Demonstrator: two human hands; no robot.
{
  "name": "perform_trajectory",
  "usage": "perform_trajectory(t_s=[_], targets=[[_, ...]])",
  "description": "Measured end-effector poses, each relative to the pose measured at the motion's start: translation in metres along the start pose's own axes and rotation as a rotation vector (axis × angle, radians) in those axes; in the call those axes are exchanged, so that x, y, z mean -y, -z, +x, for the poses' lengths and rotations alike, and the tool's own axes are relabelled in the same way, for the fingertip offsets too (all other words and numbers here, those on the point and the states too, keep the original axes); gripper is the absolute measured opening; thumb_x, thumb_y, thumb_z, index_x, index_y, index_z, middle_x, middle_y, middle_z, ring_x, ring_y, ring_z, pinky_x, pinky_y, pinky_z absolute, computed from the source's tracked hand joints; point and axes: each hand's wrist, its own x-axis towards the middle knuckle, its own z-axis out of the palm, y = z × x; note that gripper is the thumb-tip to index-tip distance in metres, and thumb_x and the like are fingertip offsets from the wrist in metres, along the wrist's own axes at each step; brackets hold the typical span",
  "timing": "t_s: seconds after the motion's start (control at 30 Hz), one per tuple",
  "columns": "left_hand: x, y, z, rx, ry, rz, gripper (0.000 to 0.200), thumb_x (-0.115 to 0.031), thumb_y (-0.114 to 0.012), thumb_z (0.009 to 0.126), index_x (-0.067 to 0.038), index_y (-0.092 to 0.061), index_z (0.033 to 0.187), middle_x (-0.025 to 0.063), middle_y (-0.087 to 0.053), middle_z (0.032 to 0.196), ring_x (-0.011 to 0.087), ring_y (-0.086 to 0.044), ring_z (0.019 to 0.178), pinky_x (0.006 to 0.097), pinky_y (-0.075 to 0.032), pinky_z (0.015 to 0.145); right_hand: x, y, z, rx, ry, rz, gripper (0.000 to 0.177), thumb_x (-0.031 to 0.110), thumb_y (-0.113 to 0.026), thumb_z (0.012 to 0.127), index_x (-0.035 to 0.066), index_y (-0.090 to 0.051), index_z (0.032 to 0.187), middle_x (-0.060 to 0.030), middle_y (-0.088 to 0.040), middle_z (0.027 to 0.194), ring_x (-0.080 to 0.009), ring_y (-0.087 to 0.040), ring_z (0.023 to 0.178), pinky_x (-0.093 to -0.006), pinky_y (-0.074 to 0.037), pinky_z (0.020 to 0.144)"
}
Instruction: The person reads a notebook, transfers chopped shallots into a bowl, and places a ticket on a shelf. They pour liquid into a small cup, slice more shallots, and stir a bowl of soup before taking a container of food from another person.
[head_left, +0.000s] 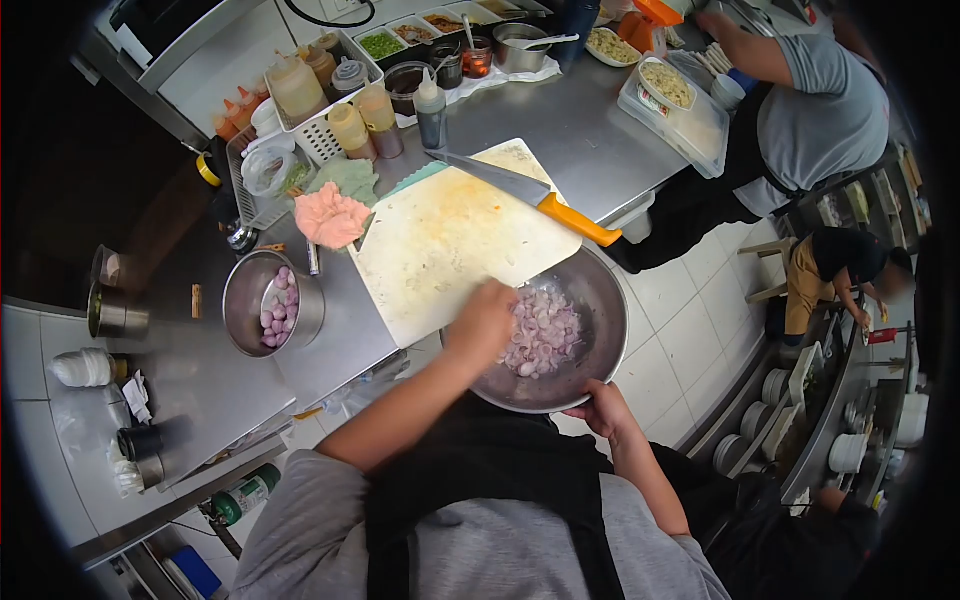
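A large metal bowl (605,310) holds sliced shallots (540,335) and sits against the near edge of the white cutting board (430,240). My right hand (603,410) grips the bowl's rim on the side near my body. My left hand (485,322) is closed at the board's edge, over the bowl's left rim and beside the slices. Its fingertips are hidden, so what it holds, if anything, does not show. A knife (500,180) with an orange handle lies across the far side of the board. Whole peeled shallots (280,308) lie in a deep metal pot (312,310) on the left.
A pink cloth (330,215) lies beside the board. Squeeze bottles (378,120) and a white basket (322,140) line the back. A co-worker (825,110) stands at the counter's far right, near a plastic container (690,125). Another person (830,270) sits farther right.
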Motion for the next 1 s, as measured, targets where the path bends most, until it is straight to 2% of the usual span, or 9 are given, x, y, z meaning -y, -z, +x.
perform_trajectory(t_s=[0.1, 0.27, 0.33, 0.4, 0.43, 0.53, 0.6, 0.77, 1.0], targets=[[0.063, 0.054, 0.003, -0.237, 0.114, 0.266, 0.029, 0.005, -0.054, 0.077, 0.003, -0.059, 0.105, 0.0224, -0.058, 0.109, 0.0395, -0.055, 0.107, 0.0464, -0.046, 0.095, -0.005, 0.004, 0.000, 0.000, -0.018, 0.005, 0.046, 0.006, -0.046, 0.091, -0.010, -0.043, 0.134, -0.0239, -0.064, 0.117, -0.0344, -0.070, 0.097, -0.0428, -0.066, 0.076], [0.081, 0.026, -0.012, -0.110, 0.040, 0.414, 0.024, 0.004, -0.050, 0.081, 0.003, -0.059, 0.104, 0.0241, -0.058, 0.106, 0.0412, -0.057, 0.101, 0.0473, -0.047, 0.090, -0.009, -0.003, -0.003, -0.017, 0.003, 0.027, 0.044, 0.005, -0.047, 0.090, -0.013, -0.045, 0.130, -0.0246, -0.065, 0.116, -0.0345, -0.071, 0.095, -0.0418, -0.066, 0.074], [0.020, -0.010, -0.021, -0.010, 0.194, -0.097, 0.021, 0.000, -0.051, 0.086, 0.004, -0.058, 0.106, 0.0245, -0.060, 0.105, 0.0409, -0.059, 0.099, 0.0498, -0.048, 0.087, -0.011, -0.003, -0.001, -0.012, 0.011, 0.029, 0.043, 0.005, -0.047, 0.090, -0.014, -0.046, 0.129, -0.0246, -0.065, 0.115, -0.0344, -0.071, 0.094, -0.0416, -0.066, 0.073], [-0.002, -0.059, -0.039, 0.300, 0.088, -0.279, 0.033, 0.003, -0.059, 0.079, 0.002, -0.061, 0.112, 0.0218, -0.058, 0.108, 0.0399, -0.058, 0.103, 0.0464, -0.048, 0.091, -0.021, 0.005, 0.006, -0.007, 0.010, 0.048, 0.041, 0.005, -0.047, 0.090, -0.015, -0.048, 0.126, -0.0245, -0.066, 0.113, -0.0343, -0.072, 0.092, -0.0412, -0.066, 0.072], [-0.026, -0.045, -0.040, 0.251, -0.245, -0.109, 0.034, 0.004, -0.060, 0.078, 0.002, -0.061, 0.112, 0.0204, -0.058, 0.109, 0.0396, -0.058, 0.102, 0.0463, -0.049, 0.089, -0.025, 0.007, 0.007, -0.007, 0.021, 0.043, 0.041, 0.005, -0.047, 0.090, -0.015, -0.048, 0.126, -0.0245, -0.066, 0.113, -0.0343, -0.072, 0.092, -0.0412, -0.066, 0.072], [-0.021, -0.030, -0.039, 0.201, -0.409, -0.183, 0.024, 0.001, -0.054, 0.084, -0.002, -0.063, 0.106, 0.0203, -0.060, 0.104, 0.0372, -0.062, 0.099, 0.0455, -0.051, 0.084, -0.037, 0.019, 0.003, -0.022, -0.014, 0.033, 0.045, 0.006, -0.049, 0.088, -0.008, -0.048, 0.131, -0.0200, -0.064, 0.120, -0.0321, -0.069, 0.103, -0.0434, -0.063, 0.083], [-0.005, -0.014, -0.036, 0.384, -0.230, -0.250, 0.044, 0.008, -0.059, 0.079, -0.005, -0.064, 0.120, 0.0199, -0.059, 0.112, 0.0391, -0.058, 0.111, 0.0451, -0.048, 0.096, -0.053, 0.033, 0.003, -0.043, -0.028, 0.083, 0.045, 0.005, -0.046, 0.090, -0.008, -0.047, 0.132, -0.0205, -0.062, 0.123, -0.0329, -0.068, 0.105, -0.0431, -0.063, 0.086], [0.006, -0.023, -0.042, 0.277, -0.456, -0.240, 0.057, 0.009, -0.056, 0.080, -0.016, -0.064, 0.131, 0.0188, -0.050, 0.139, 0.0400, -0.047, 0.135, 0.0412, -0.036, 0.117, -0.082, 0.067, -0.014, -0.129, -0.046, 0.239, 0.043, 0.006, -0.044, 0.092, -0.010, -0.047, 0.131, -0.0219, -0.062, 0.124, -0.0335, -0.067, 0.108, -0.0410, -0.063, 0.087], [0.008, -0.004, -0.030, 0.351, -0.330, -0.330, 0.038, 0.000, -0.065, 0.086, -0.014, -0.070, 0.121, 0.0163, -0.054, 0.124, 0.0308, -0.061, 0.109, 0.0346, -0.053, 0.089, -0.063, 0.109, -0.085, -0.366, 0.212, 0.290, 0.037, 0.008, -0.046, 0.090, -0.009, -0.055, 0.122, -0.0212, -0.065, 0.116, -0.0323, -0.070, 0.099, -0.0385, -0.066, 0.078]])
